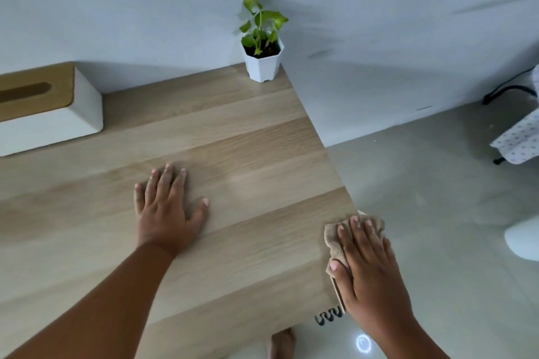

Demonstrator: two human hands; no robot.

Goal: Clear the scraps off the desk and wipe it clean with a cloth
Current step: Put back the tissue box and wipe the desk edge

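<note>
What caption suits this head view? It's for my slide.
Left hand flat on the desk; right hand presses a cloth at its edge.
</note>
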